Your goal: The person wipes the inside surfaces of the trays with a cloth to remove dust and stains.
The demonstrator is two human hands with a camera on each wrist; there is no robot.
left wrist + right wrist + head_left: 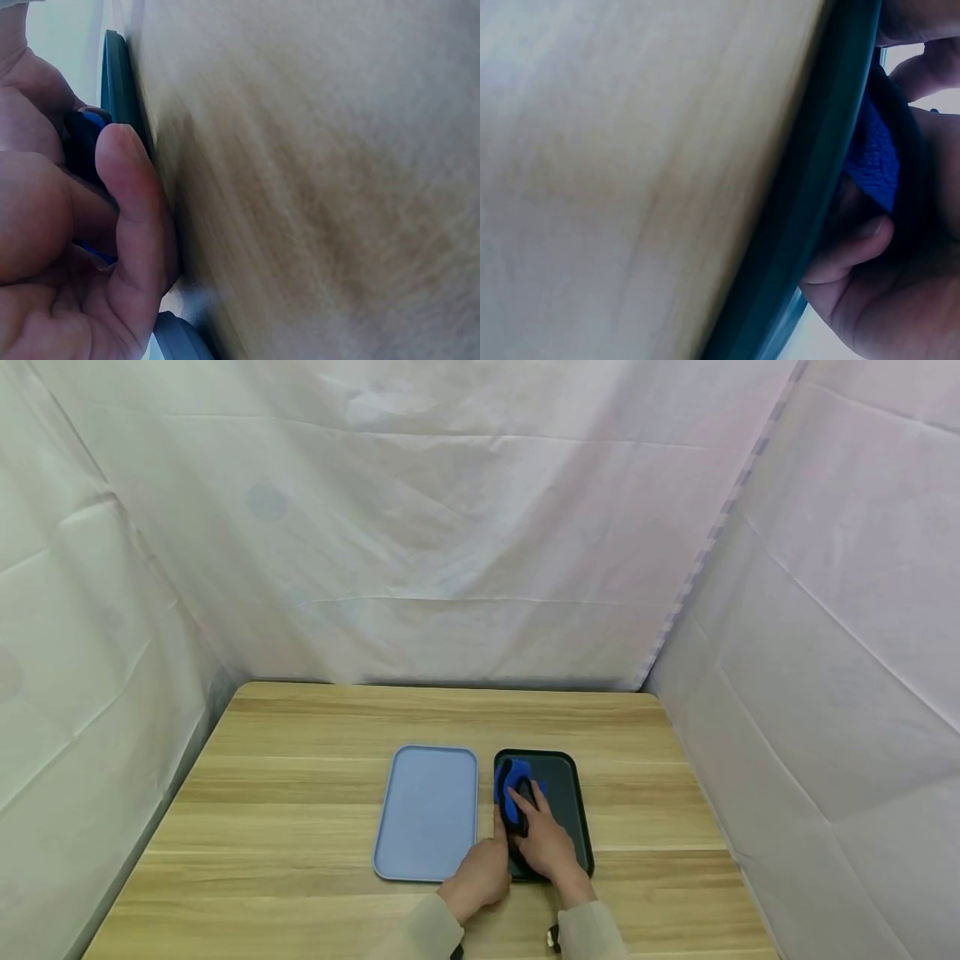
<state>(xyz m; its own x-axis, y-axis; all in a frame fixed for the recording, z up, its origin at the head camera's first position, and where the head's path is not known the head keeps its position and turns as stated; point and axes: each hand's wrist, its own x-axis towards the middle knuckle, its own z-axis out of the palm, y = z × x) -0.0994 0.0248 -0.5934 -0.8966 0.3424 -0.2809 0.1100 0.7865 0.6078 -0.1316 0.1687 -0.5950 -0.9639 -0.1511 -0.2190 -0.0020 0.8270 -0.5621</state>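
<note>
A textured blue fabric piece with black bands [504, 785] lies on a dark green tray [564, 777]. Two spread fingers of my right hand [551, 845] reach over its top. From the left, my left hand [483, 870] touches its near-left edge with an extended index finger. In the left wrist view the thumb [127, 161] stretches alongside the hand, close over the table. The right wrist view shows a bent finger [859, 247] of my right hand against the blue fabric [874, 157], beside the tray rim. Both hands cover part of the fabric, and its kind is unclear.
A light blue tray [429, 810] lies just left of the dark one, its near right corner beside my left hand. Both sit on a wood-grain table [300, 827]. White cloth walls [420, 527] stand behind and on either side.
</note>
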